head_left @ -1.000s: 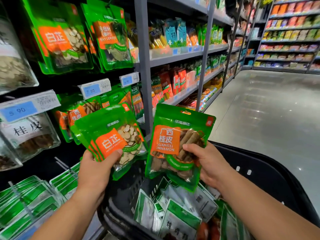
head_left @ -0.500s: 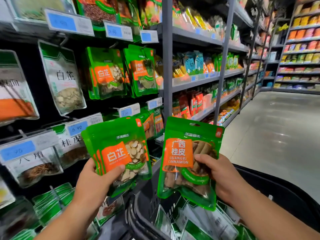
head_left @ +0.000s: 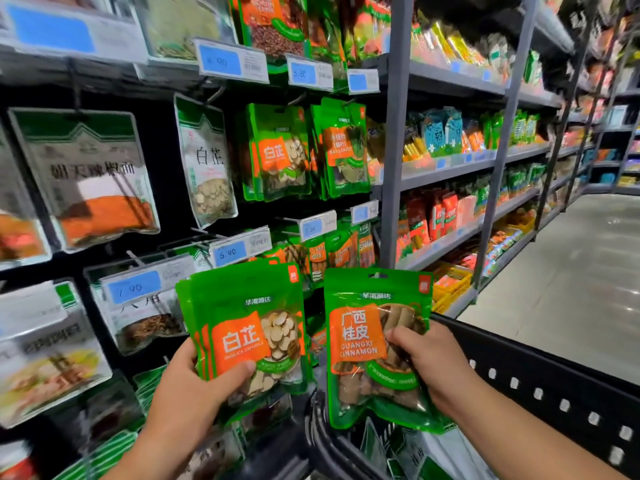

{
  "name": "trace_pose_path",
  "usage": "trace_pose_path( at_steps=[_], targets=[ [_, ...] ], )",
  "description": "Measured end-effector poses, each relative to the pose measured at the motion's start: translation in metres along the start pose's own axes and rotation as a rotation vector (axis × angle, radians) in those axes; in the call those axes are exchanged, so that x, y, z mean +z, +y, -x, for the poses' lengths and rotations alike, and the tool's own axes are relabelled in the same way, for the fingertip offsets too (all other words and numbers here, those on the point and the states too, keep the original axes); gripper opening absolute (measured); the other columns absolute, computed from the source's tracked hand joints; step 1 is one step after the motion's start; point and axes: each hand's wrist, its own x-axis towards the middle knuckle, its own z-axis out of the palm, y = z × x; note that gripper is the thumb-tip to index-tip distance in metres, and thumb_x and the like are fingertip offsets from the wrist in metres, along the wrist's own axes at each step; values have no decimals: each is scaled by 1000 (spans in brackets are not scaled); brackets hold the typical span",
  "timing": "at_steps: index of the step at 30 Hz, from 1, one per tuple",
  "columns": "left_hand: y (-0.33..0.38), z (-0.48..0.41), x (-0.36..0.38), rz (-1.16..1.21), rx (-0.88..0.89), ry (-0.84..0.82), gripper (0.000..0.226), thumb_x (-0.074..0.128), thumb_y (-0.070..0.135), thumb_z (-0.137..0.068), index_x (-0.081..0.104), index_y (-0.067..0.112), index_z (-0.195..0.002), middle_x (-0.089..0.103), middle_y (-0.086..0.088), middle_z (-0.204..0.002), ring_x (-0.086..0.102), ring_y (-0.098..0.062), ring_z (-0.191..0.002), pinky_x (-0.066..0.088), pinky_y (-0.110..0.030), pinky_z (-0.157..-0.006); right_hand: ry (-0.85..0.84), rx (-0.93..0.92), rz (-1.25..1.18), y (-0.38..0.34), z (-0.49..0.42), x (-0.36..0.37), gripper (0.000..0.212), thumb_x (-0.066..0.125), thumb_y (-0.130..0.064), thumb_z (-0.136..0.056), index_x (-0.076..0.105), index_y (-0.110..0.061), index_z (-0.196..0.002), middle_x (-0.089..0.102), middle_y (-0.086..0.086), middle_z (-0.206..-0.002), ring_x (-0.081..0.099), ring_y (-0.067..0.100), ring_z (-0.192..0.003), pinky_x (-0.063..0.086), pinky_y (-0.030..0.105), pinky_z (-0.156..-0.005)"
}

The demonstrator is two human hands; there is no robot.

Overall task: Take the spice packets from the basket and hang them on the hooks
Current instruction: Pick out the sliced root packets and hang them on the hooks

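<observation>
Basket [head_left: 519, 362] interior mostly behind cinnamon packet [head_left: 374, 344]; upper price labels [head_left: 221, 62] blurred.

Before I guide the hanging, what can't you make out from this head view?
1. Head view: count of packets in the left hand; the front angelica packet covers the stack.
2. Head view: basket contents, hidden by the cinnamon packet and right hand, cut off by the bottom edge.
3. Head view: top-left price tag, blurred, unreadable.

Both forearms are extending forward. The left hand [head_left: 194, 386] is gripping a stack of packets [head_left: 249, 327], thumb across the front; the right hand [head_left: 429, 365] is pinching a cinnamon packet [head_left: 367, 344].
</observation>
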Motion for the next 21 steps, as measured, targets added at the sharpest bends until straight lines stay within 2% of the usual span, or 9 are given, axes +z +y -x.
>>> trace_pose_path(
  at_steps=[4,7,10,12,16,18,21],
  targets=[
    [-7,0,-12,-31,-29,27,47,92,23,-71,66,31,-109,78,8,-90,74,-15,-82,53,-37,-76,-36,12,63,7,-11,20,12,68,2,-84,77,-6,-81,77,8,-74,70,13,-65,54,22,-60],
    [-12,0,-23,-48,-61,38,48,92,21,-70,66,30,-109,79,11,-86,75,-13,-76,55,-38,-76,-52,23,116,14,-18,35,6,72,-3,-82,78,-4,-84,77,15,-84,70,19,-71,54,31,-70],
    [-16,-1,-32,-45,-79,49,48,92,18,-70,66,31,-108,78,12,-88,75,-16,-78,57,-42,-83,-105,36,139,18,-24,49,6,71,-4,-83,77,-2,-84,76,18,-86,69,19,-71,52,32,-69],
    [-16,-2,-36,-44,-82,56,47,91,17,-71,66,31,-107,78,14,-87,75,-18,-81,56,-41,-81,-137,38,142,20,-28,56,8,71,-7,-83,75,0,-83,76,19,-86,71,22,-72,54,32,-70],
    [-16,-6,-38,-42,-75,65,47,91,19,-70,65,33,-107,77,16,-89,75,-19,-84,55,-37,-78,-165,36,148,22,-36,64,10,70,-11,-85,78,-4,-87,79,12,-84,75,25,-79,57,33,-72],
    [-14,-8,-36,-46,-67,60,49,92,22,-70,65,34,-109,77,17,-91,75,-13,-81,55,-39,-81,-175,39,147,20,-41,63,10,69,-9,-87,78,-6,-88,79,9,-84,76,27,-83,59,37,-77],
    [-8,-14,-28,-62,-44,60,45,92,24,-71,65,35,-106,75,23,-89,72,-4,-75,51,-32,-75,-193,41,161,16,-52,61,9,70,-12,-87,79,-10,-89,80,7,-84,77,27,-83,59,42,-82]
  ],
)
